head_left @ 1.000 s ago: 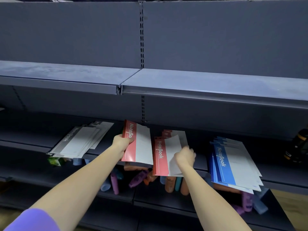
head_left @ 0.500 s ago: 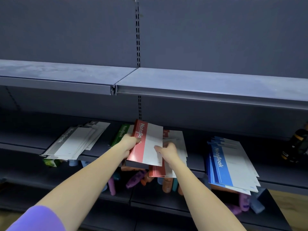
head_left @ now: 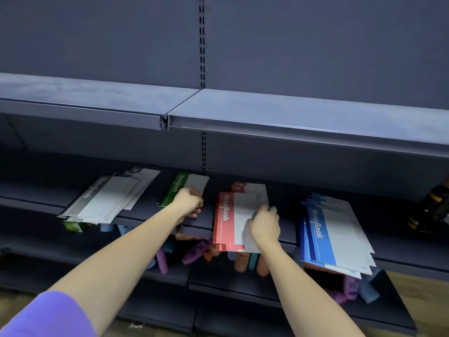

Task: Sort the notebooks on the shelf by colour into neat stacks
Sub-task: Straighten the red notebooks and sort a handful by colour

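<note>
On the middle shelf point(head_left: 286, 198) lie four groups of notebooks: a fanned grey stack point(head_left: 109, 198) at the left, one green notebook point(head_left: 179, 188), a red stack point(head_left: 224, 215) in the centre, and a fanned blue stack point(head_left: 335, 229) at the right that overhangs the shelf edge. My right hand point(head_left: 264, 224) lies on the top red notebook, fingers curled over its white right part. My left hand point(head_left: 188, 201) hovers over the near corner of the green notebook, fingers curled in. I cannot see anything held in it.
An upper shelf point(head_left: 291, 113) juts out just above the notebooks. Below them, the lower shelf holds several coloured tubes point(head_left: 194, 251) and a green box point(head_left: 75, 226). A dark object with yellow bands point(head_left: 432, 212) stands at the far right.
The red notebook my left hand carried now lies on top of the red stack under my right hand. My left hand has let go and drawn back left over the green notebook.
</note>
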Demonstrator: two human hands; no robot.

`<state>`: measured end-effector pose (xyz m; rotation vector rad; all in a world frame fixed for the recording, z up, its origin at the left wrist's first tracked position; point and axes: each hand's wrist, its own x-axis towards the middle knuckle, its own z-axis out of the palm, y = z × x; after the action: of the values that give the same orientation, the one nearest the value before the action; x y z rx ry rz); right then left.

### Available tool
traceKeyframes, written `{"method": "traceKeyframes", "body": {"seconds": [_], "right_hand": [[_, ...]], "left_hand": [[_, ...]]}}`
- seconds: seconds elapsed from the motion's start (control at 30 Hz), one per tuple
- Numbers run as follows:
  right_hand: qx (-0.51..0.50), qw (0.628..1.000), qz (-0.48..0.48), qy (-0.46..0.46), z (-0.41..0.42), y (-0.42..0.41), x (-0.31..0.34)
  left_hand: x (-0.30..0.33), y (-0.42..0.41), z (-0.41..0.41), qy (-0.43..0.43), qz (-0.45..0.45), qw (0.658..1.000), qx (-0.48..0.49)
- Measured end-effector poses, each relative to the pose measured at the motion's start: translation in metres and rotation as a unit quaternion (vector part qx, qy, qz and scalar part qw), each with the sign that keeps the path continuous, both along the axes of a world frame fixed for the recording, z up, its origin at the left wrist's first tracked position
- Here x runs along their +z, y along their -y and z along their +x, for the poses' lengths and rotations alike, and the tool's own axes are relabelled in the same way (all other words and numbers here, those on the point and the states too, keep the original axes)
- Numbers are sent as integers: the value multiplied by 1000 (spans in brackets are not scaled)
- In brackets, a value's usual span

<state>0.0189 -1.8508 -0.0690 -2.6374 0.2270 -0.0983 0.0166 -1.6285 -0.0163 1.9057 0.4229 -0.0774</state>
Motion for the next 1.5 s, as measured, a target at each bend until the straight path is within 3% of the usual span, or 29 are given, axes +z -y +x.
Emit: {"method": "traceKeyframes", "body": {"seconds": [0.13, 0.27, 0.47, 1.0, 1.17, 1.5], "right_hand": [[59, 996, -58, 21, -1, -14, 8], [139, 990, -17, 22, -7, -42, 16], [223, 974, 48, 3, -26, -110, 33], [342, 939, 35, -29, -103, -419, 43], [383, 923, 23, -30, -134, -505, 34], [414, 909, 33, -25, -115, -659, 29]], "left_hand": [[0, -12, -4, 26, 75, 997, -9], [0, -27, -15, 40, 168, 984, -52], [-2, -82, -33, 49, 222, 970, -87], [2, -374, -161, 40, 405, 911, -59], [-2, -458, -203, -6, 450, 892, -44], [-20, -606, -193, -40, 489, 871, -12]]}}
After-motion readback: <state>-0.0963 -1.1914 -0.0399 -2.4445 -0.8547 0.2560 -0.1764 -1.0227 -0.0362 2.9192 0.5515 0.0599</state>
